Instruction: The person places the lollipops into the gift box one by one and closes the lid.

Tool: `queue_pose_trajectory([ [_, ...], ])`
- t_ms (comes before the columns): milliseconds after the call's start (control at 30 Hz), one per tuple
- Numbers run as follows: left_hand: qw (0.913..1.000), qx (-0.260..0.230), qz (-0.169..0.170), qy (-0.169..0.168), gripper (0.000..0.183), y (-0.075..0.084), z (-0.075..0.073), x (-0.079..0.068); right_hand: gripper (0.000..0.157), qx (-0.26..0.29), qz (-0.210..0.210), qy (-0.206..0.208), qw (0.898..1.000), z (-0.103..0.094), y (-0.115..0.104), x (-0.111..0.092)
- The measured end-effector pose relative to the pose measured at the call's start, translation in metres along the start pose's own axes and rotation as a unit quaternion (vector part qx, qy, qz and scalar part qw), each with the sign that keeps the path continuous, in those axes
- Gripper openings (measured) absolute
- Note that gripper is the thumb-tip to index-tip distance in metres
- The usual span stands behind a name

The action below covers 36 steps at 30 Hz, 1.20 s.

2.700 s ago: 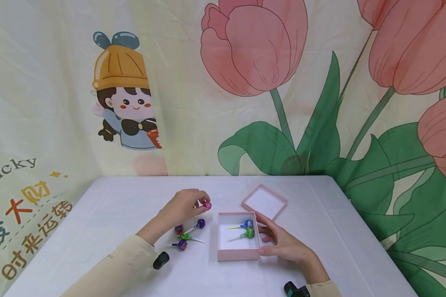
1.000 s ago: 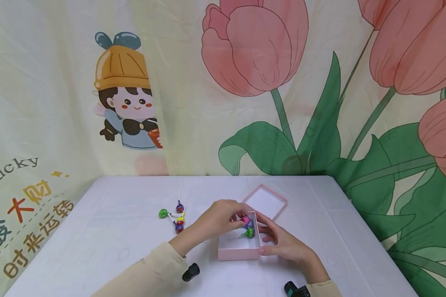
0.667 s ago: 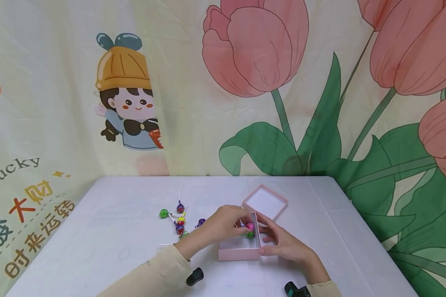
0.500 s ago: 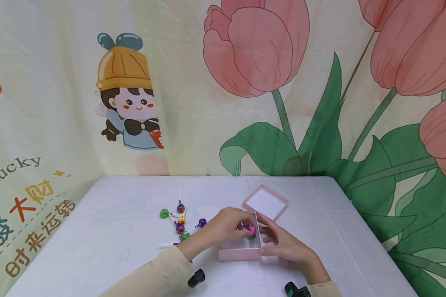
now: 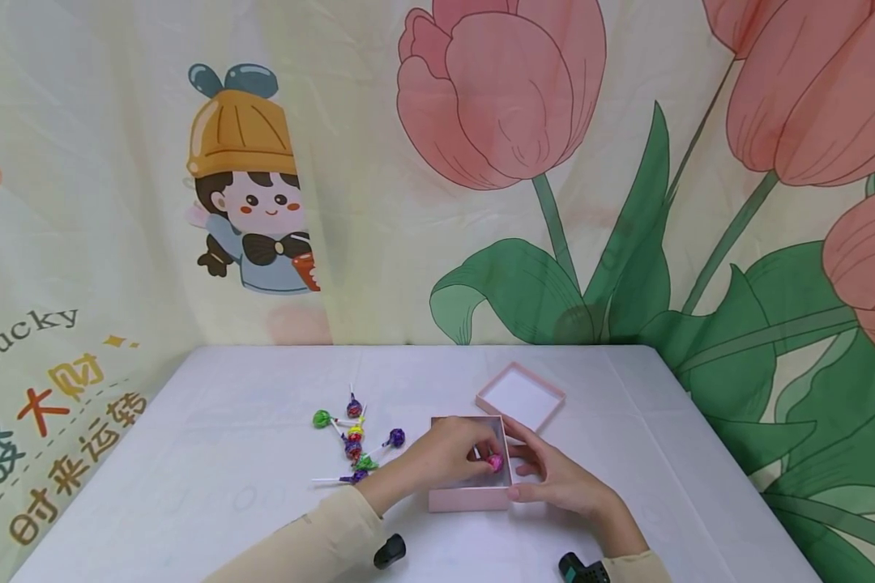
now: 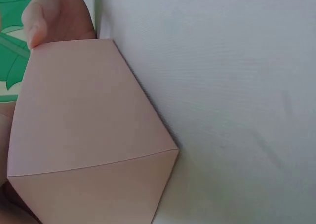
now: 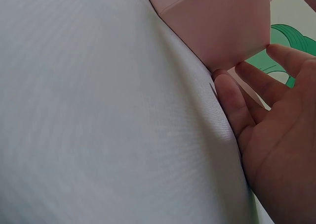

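My left hand [image 5: 448, 453] reaches over the left wall into a pink open box [image 5: 468, 500] and pinches a pink-wrapped lollipop [image 5: 494, 463], low inside near the right wall. That hand hides most of the box's interior, including the lollipops seen there before. Along the box's right side lies my right hand [image 5: 554, 478], fingers loosely spread and fingertips touching the wall, the thumb near the front corner. The right wrist view shows those fingertips [image 7: 240, 68] against the pink wall. In the left wrist view the box's outer walls [image 6: 89, 110] fill the left half.
Several wrapped lollipops lie loosely grouped left of the box, among them a green one [image 5: 322, 419] and a purple one [image 5: 397, 438]. The pink-rimmed lid [image 5: 521, 393] lies behind the box, to the right. A white cloth covers the table [image 5: 226, 453]; a printed curtain [image 5: 364, 202] hangs behind.
My left hand has carried the pink lollipop rightward from the group into the box, then lower and slightly nearer. My right hand has stayed against the box.
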<state>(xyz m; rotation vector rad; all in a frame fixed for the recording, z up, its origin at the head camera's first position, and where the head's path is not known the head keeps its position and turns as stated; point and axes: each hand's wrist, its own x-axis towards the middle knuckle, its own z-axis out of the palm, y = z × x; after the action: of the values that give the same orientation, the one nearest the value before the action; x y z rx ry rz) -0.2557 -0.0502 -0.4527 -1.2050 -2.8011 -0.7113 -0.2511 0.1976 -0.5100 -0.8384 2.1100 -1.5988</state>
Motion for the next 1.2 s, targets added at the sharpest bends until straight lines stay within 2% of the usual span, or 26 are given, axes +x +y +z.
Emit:
queue_pose_trajectory([
  [267, 0.9999, 0.002, -0.007, -0.012, 0.008, -0.003, 0.005, 0.000, 0.104, 0.007, 0.007, 0.000, 1.000, 0.000, 0.001, 0.000],
  [733, 0.9993, 0.035, 0.004, -0.013, 0.011, -0.006, 0.011, 0.001, 0.103, 0.000, 0.010, 0.001, 1.000, 0.001, 0.000, 0.000],
  [1200, 0.9996, 0.021, -0.001, -0.018, 0.012, -0.004, 0.012, 0.003, 0.102, -0.001, -0.007, 0.001, 1.000, 0.000, 0.001, -0.001],
])
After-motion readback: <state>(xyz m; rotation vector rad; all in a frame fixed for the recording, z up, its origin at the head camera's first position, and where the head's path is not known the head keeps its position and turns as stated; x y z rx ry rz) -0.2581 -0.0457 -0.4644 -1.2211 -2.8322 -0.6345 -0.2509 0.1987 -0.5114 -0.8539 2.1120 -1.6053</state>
